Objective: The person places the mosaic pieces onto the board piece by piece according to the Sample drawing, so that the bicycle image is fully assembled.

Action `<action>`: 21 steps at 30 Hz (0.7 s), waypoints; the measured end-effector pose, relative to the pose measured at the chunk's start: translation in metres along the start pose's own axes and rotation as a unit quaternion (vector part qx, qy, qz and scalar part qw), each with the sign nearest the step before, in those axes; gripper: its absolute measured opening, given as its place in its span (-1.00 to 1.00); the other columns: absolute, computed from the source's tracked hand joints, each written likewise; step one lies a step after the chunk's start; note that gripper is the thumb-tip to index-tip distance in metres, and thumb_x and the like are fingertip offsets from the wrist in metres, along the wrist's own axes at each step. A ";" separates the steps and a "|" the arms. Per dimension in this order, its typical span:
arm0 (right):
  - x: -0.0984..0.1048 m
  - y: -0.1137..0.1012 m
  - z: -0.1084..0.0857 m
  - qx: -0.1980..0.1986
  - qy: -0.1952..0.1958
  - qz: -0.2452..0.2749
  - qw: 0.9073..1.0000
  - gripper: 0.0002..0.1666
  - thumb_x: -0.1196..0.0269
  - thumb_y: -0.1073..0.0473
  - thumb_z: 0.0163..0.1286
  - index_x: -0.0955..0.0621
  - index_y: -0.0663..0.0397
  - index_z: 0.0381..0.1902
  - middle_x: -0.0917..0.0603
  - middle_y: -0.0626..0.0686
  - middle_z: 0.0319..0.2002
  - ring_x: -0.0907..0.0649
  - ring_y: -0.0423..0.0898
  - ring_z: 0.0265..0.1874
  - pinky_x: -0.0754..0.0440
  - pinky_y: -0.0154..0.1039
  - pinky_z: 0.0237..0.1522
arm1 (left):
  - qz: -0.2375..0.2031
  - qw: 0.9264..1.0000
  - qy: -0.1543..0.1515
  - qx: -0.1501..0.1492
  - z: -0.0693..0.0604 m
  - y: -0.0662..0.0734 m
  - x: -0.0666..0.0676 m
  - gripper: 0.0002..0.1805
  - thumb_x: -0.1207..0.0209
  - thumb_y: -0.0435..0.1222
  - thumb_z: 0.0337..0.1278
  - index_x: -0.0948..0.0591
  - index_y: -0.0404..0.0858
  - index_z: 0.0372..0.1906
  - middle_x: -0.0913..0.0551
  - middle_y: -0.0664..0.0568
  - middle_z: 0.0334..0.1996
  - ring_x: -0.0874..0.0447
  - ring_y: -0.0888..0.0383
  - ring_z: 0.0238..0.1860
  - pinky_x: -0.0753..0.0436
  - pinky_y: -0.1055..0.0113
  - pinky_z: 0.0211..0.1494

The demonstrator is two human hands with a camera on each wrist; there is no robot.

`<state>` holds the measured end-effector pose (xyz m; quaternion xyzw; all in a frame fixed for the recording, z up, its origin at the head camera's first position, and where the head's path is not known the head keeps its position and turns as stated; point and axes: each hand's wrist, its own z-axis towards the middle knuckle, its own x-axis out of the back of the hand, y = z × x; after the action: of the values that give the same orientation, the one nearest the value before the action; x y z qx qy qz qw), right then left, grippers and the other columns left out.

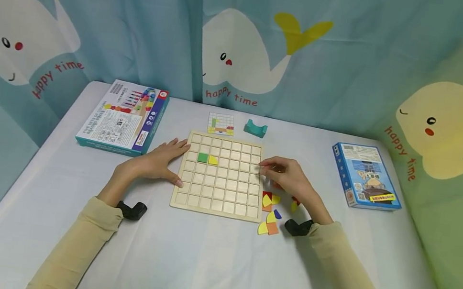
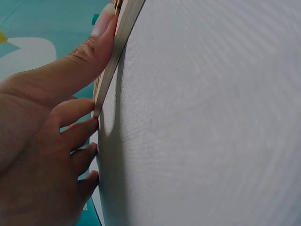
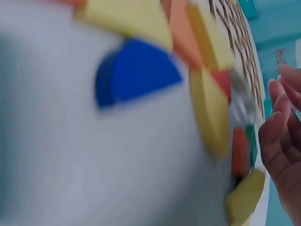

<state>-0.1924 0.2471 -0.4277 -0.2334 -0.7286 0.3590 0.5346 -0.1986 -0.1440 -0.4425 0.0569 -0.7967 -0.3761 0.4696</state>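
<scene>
A wooden grid board (image 1: 215, 213) lies flat, with a green square piece (image 1: 202, 158) and a yellow piece (image 1: 213, 160) side by side in its cells. My left hand (image 1: 159, 160) spreads over the board's left edge, thumb and fingertips touching the frame; the left wrist view shows this hand (image 2: 61, 113) against the rim. At the board's right edge is my right hand (image 1: 286, 174), fingers bent and thumb near the index finger. In the right wrist view the fingertips of that hand (image 3: 284, 127) are close together, and whether they hold a piece is unclear.
Loose pieces lie right of the board, among them an orange square (image 1: 272, 228) and a blue piece (image 1: 277, 214). A pattern card (image 1: 221, 118) and a green holder (image 1: 255, 128) are behind it. Boxes stand left (image 1: 108, 124) and right (image 1: 367, 178).
</scene>
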 end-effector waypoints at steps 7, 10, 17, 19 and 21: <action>0.012 0.018 -0.001 -0.029 0.014 -0.017 0.999 -0.71 -0.29 0.19 0.49 -0.71 0.15 0.10 -0.75 0.19 0.01 -0.65 0.05 -0.17 -0.62 -0.34 -0.17 | 0.001 1.000 0.000 -0.008 0.001 -0.002 -0.001 0.25 -0.53 -0.05 0.00 -0.01 -0.27 0.66 0.16 -0.15 0.69 0.37 -0.21 0.68 0.30 -0.17 0.69; 0.014 0.019 -0.001 -0.034 0.021 -0.023 0.999 -0.71 -0.29 0.20 0.48 -0.71 0.19 0.09 -0.76 0.21 -0.03 -0.63 0.03 -0.20 -0.60 -0.39 -0.22 | 0.002 1.000 0.000 -0.005 0.001 -0.001 -0.001 0.25 -0.53 -0.06 0.00 -0.01 -0.26 0.67 0.16 -0.14 0.69 0.38 -0.20 0.68 0.30 -0.16 0.70; 0.017 0.023 0.002 -0.033 0.019 -0.037 0.999 -0.70 -0.33 0.23 0.44 -0.70 0.22 0.08 -0.70 0.17 -0.16 -0.59 0.00 -0.25 -0.57 -0.44 -0.30 | 0.006 1.000 0.003 -0.006 0.001 -0.002 -0.001 0.25 -0.54 -0.06 -0.01 0.00 -0.26 0.67 0.16 -0.15 0.69 0.37 -0.20 0.68 0.29 -0.15 0.70; 0.018 0.023 0.003 -0.034 0.015 -0.040 0.998 -0.68 -0.35 0.21 0.43 -0.69 0.22 0.08 -0.68 0.16 -0.18 -0.58 0.01 -0.24 -0.57 -0.44 -0.29 | 0.006 1.000 0.003 -0.006 0.001 -0.002 -0.001 0.26 -0.54 -0.06 -0.01 0.00 -0.25 0.67 0.16 -0.14 0.69 0.37 -0.19 0.69 0.29 -0.14 0.70; 0.019 0.023 0.004 -0.036 0.011 -0.045 0.998 -0.65 -0.37 0.20 0.42 -0.69 0.23 0.09 -0.67 0.15 -0.19 -0.58 0.01 -0.24 -0.56 -0.44 -0.29 | 0.006 1.000 0.004 -0.009 0.001 -0.001 -0.001 0.26 -0.54 -0.06 -0.01 0.00 -0.27 0.66 0.15 -0.15 0.69 0.37 -0.20 0.68 0.29 -0.15 0.70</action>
<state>-0.2035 0.2745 -0.4345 -0.2237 -0.7452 0.3055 0.5489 -0.1990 -0.1445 -0.4441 0.0493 -0.7917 -0.3802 0.4757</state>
